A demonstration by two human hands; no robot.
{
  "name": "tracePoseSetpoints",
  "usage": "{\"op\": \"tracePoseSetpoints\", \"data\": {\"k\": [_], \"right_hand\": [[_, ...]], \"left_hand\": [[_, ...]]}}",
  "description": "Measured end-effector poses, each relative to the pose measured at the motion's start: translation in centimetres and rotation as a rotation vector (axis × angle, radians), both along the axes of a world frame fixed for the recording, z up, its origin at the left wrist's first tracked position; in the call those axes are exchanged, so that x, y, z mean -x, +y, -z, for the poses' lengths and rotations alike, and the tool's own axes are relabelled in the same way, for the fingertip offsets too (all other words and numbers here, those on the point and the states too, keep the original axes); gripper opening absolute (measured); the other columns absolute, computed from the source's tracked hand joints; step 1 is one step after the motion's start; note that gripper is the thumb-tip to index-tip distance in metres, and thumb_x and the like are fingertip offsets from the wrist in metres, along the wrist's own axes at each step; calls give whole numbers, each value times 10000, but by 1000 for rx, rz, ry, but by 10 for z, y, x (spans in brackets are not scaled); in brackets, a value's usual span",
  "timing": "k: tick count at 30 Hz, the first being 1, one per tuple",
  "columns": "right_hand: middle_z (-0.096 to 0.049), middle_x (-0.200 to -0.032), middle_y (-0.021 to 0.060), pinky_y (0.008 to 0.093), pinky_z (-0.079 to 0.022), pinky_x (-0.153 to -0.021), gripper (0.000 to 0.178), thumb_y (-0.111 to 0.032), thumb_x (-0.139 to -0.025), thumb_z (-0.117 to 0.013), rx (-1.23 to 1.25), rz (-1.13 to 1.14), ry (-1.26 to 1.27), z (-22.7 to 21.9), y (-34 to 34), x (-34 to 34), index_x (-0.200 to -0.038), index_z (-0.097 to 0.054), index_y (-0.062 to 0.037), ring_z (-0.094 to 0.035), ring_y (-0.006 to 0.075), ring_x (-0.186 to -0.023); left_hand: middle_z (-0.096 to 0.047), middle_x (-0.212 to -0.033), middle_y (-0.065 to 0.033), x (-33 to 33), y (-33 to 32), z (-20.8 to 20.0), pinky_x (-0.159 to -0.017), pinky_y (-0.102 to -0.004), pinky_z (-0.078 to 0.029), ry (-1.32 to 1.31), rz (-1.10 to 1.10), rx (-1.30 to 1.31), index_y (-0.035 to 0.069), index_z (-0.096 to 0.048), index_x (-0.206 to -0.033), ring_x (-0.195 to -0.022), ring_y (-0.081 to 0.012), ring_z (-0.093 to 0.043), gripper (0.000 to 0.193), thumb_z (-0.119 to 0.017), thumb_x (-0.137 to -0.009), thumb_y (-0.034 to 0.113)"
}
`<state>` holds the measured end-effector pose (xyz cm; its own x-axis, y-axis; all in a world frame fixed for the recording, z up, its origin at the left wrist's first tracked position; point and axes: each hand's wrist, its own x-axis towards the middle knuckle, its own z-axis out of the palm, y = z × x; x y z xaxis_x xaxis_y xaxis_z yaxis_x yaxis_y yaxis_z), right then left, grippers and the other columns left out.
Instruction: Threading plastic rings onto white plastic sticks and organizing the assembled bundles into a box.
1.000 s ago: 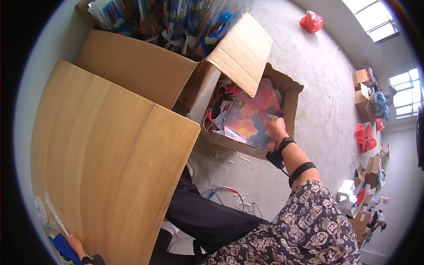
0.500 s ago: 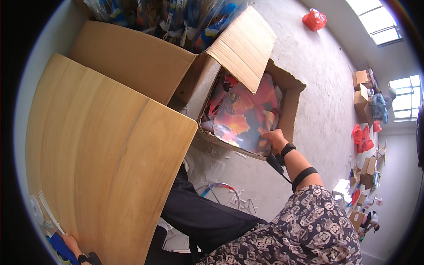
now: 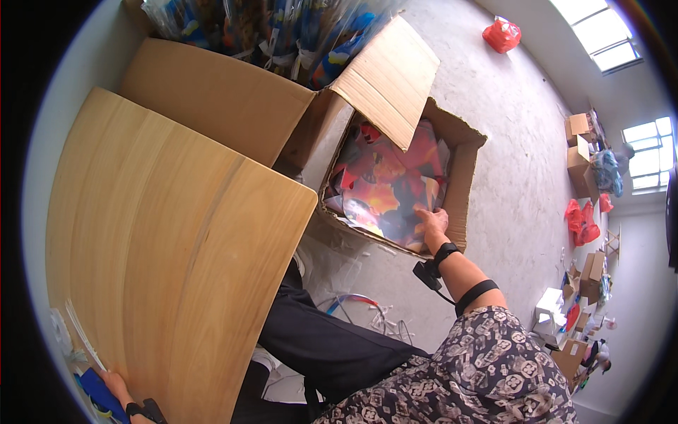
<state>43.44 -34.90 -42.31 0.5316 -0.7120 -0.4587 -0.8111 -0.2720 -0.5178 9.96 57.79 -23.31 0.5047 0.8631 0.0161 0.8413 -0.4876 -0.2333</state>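
Note:
My right hand (image 3: pixel 433 225) reaches into an open cardboard box (image 3: pixel 474 138) on the floor. Its fingers are apart and rest on glossy printed sheets (image 3: pixel 385 187) in red, orange and dark colours, with a piled, uneven look. At the lower left, over the edge of a wooden tabletop (image 3: pixel 176 233), my left hand (image 3: pixel 116 387) is closed at the lower end of a few thin white strips (image 3: pixel 83 332). Its fingertips are small and partly hidden here. Right beside that hand lies a blue item (image 3: pixel 97 390) whose kind I cannot make out.
A larger carton (image 3: pixel 212 92) behind the tabletop holds several plastic-wrapped colourful bundles (image 3: pixel 282 35). Its raised flap (image 3: pixel 388 78) overhangs the box. Coloured tubing (image 3: pixel 360 298) lies on the floor by my legs. Red bags (image 3: pixel 503 35) and more boxes (image 3: pixel 579 166) stand farther off.
My right hand has shifted slightly left and its fingers have spread on the sheets. My left hand has moved up a little along the tabletop edge with the white strips.

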Motion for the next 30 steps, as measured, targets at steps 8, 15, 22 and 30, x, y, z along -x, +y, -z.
{"op": "tracePoseSetpoints", "data": {"k": [8, 15, 22, 30], "right_hand": [[-614, -879, 85, 353, -534, -698, 282, -211, -754, -699, -761, 111, -61, -40, 5, -4, -928, -572, -30, -622, 237, -759], [-545, -1042, 194, 463, -529, -777, 263, -19, -850, -473, -1049, 285, -228, -66, -6, -13, -1100, -402, 20, -608, 319, -920], [-555, -920, 198, 357, -567, -605, 236, 25, -809, -459, -992, 364, -313, -173, -17, -6, -1035, -412, 71, -613, 289, -736], [-584, -966, 241, 359, -569, -613, 163, 5, -800, -483, -775, -218, -440, -315, -9, 1, -931, -498, 101, -632, 323, -909]], "left_hand": [[-537, -1074, -333, 24, 34, 11, -870, -446, -416, -47, 36, -81, -113, -487, -1101, -1030, -456, -504, 306, -378, -883, 73], [-528, -1101, -318, 55, 68, 0, -877, -458, -408, -67, 95, -101, -109, -480, -1113, -1047, -455, -493, 315, -369, -885, 78], [-529, -1090, -322, 0, 6, 5, -852, -471, -414, -103, -42, 10, -98, -494, -1066, -1038, -450, -501, 287, -364, -898, 95], [-565, -1068, -300, -10, -9, 10, -816, -474, -437, -67, -6, 18, -41, -525, -1067, -996, -450, -534, 286, -406, -893, 152]]}}
